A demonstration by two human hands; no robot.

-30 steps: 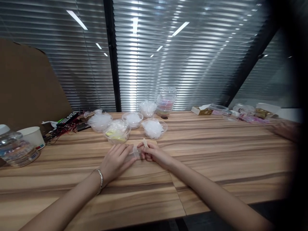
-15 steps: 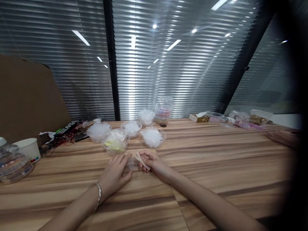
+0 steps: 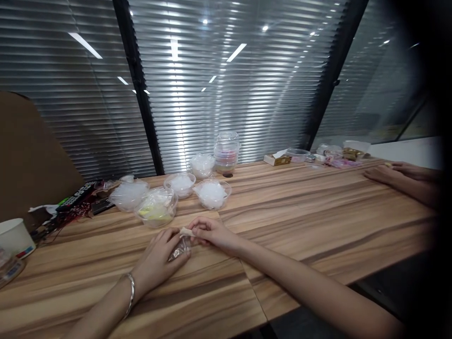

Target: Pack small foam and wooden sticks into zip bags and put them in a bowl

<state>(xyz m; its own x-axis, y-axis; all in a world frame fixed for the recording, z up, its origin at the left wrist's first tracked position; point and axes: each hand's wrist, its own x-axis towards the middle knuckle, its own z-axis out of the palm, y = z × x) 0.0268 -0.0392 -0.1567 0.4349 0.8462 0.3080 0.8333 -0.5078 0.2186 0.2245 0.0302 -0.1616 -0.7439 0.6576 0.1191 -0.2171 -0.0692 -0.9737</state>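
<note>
My left hand (image 3: 160,254), with a silver bangle on the wrist, rests low over the wood-grain table. Between its thumb and fingers is a small clear plastic bag (image 3: 179,248), crinkled and shiny. My right hand (image 3: 212,234) pinches a small pale beige folded piece (image 3: 186,231) at the bag's upper edge; its exact kind does not show. Just beyond my hands stands a clear bowl (image 3: 157,209) with something yellow and clear wrapping in it. Round clear bowls (image 3: 213,194) with white translucent contents stand behind.
A stack of clear tubs (image 3: 226,153) stands by the window blinds. At left are a white paper cup (image 3: 16,238) and dark electronics with red wires (image 3: 83,200). A tissue box (image 3: 278,158) lies at the back. Another person's hands (image 3: 391,174) rest at far right.
The view has swung to the right. My right hand has brought the beige piece closer to my left hand, and the clear bag now looks more crumpled.
</note>
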